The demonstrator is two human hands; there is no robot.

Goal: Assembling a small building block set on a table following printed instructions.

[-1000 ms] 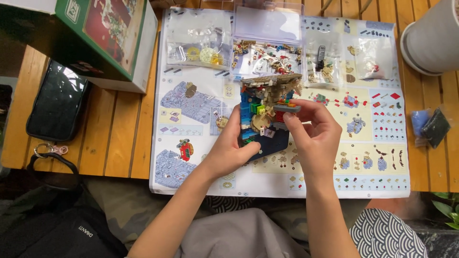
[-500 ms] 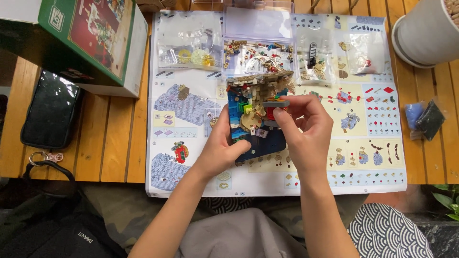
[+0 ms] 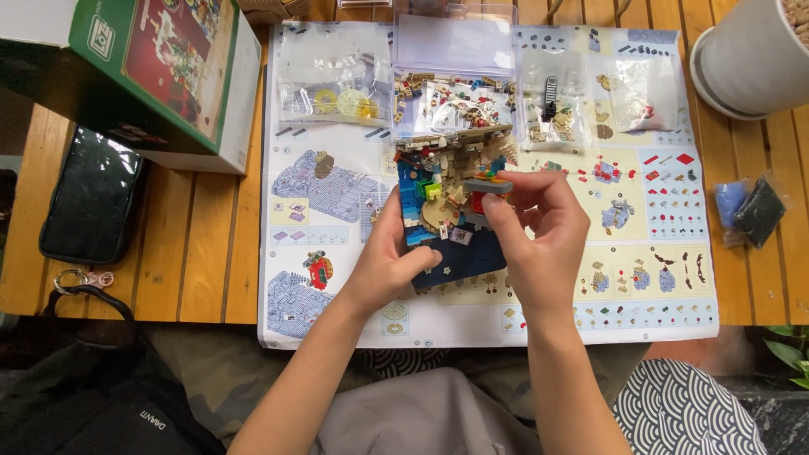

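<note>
Left hand (image 3: 392, 265) is gripping the brick model (image 3: 447, 215) over the instruction sheet (image 3: 337, 202) on the tabletop (image 3: 202, 244). Right hand (image 3: 539, 227) is pinching a grey plate piece (image 3: 487, 185) at its upper edge. Judgement: keeping the model braced, aligning studs squarely, then pressing straight.

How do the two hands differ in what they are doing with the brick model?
The left hand grips the brick model from its left side, thumb on the dark blue base, steadying it. The right hand does not grip the model; it pinches a small grey piece in its fingertips at the model's upper right. The left hand sits lower, the right reaches higher. Both are bare and work over the instruction sheet.
</note>
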